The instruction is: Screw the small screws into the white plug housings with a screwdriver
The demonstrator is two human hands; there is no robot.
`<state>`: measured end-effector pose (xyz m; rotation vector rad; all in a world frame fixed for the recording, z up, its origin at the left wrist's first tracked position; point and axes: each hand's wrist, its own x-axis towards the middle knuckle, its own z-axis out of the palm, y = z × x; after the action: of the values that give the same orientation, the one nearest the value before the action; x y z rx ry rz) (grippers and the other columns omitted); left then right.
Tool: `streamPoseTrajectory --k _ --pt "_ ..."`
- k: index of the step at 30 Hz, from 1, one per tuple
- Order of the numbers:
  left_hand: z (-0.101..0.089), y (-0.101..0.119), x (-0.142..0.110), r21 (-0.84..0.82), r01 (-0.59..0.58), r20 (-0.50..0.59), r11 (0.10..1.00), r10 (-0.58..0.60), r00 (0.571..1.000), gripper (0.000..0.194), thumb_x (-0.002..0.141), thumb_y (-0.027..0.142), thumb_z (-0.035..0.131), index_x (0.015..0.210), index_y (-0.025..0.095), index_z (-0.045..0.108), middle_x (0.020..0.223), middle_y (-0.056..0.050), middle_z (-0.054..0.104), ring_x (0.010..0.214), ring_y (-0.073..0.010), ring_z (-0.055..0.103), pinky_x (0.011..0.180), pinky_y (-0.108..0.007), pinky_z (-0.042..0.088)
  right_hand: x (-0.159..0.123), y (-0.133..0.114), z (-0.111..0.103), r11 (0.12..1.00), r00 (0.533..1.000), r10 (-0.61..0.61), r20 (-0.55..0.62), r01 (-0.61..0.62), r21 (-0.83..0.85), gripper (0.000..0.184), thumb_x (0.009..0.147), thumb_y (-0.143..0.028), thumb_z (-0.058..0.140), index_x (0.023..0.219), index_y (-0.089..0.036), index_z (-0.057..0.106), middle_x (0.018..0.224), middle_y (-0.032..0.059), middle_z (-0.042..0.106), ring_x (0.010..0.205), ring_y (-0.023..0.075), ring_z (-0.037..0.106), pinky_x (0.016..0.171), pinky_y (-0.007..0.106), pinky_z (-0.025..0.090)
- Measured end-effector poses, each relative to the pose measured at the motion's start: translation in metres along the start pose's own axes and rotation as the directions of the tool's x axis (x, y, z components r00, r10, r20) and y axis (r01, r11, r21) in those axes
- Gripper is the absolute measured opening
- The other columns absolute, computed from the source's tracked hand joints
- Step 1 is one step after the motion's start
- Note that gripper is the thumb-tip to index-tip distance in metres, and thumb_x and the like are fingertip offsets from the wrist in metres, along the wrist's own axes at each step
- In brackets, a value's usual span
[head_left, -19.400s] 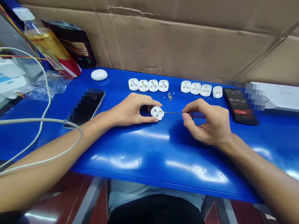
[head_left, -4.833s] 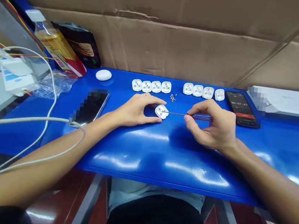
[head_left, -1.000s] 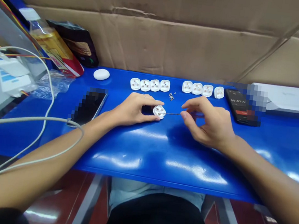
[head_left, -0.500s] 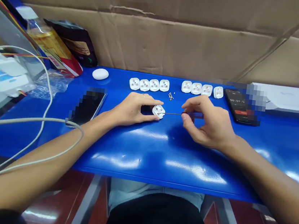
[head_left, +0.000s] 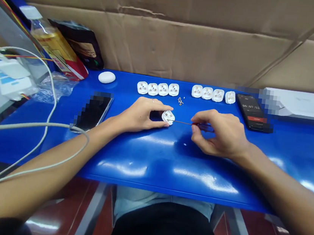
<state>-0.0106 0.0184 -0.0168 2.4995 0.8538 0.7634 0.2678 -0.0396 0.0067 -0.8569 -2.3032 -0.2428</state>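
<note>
Moved since half a second ago: right hand (head_left: 220, 135), slightly lower toward the near edge, with the screwdriver (head_left: 183, 122) handle end following; left hand (head_left: 146, 114) essentially unchanged. Surface (head_left: 153, 170): glossy blue, straight near edge well apart from both hands and crossed by both forearms; blue extends between hands and edge, and to the right of the right forearm. Far edge: against brown cardboard (head_left: 165, 50). Left side: pale cable (head_left: 50, 100) looping over the left forearm, contact not determinable; dark phone (head_left: 98, 109) just beyond that forearm. Right side: phone with running timer (head_left: 252, 108), near the right hand; white box (head_left: 301, 104) beyond. Between hands and far edge: small pile of screws (head_left: 180, 102), left row of four white pieces (head_left: 152, 89), right row of four (head_left: 207, 93), its last piece slightly apart. Item in hand: one white plug piece (head_left: 169, 115), mid-surface, rounded square, notched at lower right, metal fittings inside; resting or raised, not determinable. Left grip: closed on its rim, index above, thumb below. Right grip: thumb and index pinching the screwdriver, reddish at the pinch, thin shaft nearly level, tip at the lower fitting.
</note>
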Motion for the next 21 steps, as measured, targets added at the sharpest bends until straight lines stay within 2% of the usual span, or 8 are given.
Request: streamPoseTrajectory --k 5,12,21 --pt "0.0005 -0.0002 0.0001 -0.011 -0.018 -0.012 1.000 0.018 1.000 0.045 0.092 0.043 0.083 0.130 0.020 0.079 0.112 -0.008 0.083 0.098 -0.0228 0.077 0.089 -0.032 0.058 0.0001 -0.0008 -0.0009 1.000 1.000 -0.022 -0.003 0.022 0.010 0.016 0.090 -0.015 0.061 0.105 -0.022 0.063 0.080 0.0000 0.080 0.066 0.0192 0.077 0.056 0.029 0.051" --pt "0.0007 -0.0012 0.0003 -0.013 -0.024 -0.013 1.000 0.023 1.000 0.045 0.092 0.042 0.083 0.131 0.021 0.078 0.112 -0.007 0.082 0.097 -0.0230 0.077 0.090 -0.033 0.058 -0.0013 0.0000 -0.0008 0.994 0.994 0.097 0.040 -0.099 0.045 0.020 0.088 -0.018 0.064 0.107 -0.026 0.063 0.082 -0.0007 0.080 0.064 0.0185 0.075 0.057 0.028 0.053" --pt "-0.0004 -0.0008 0.0004 -0.022 -0.011 -0.006 1.000 0.010 1.000 0.045 0.092 0.042 0.082 0.132 0.023 0.077 0.114 -0.007 0.082 0.100 -0.0230 0.077 0.093 -0.034 0.059 0.0007 -0.0015 0.0004 0.979 0.984 0.177 -0.005 -0.175 0.099 0.017 0.088 -0.019 0.067 0.105 -0.024 0.064 0.085 0.0009 0.080 0.064 0.0193 0.076 0.055 0.028 0.057"
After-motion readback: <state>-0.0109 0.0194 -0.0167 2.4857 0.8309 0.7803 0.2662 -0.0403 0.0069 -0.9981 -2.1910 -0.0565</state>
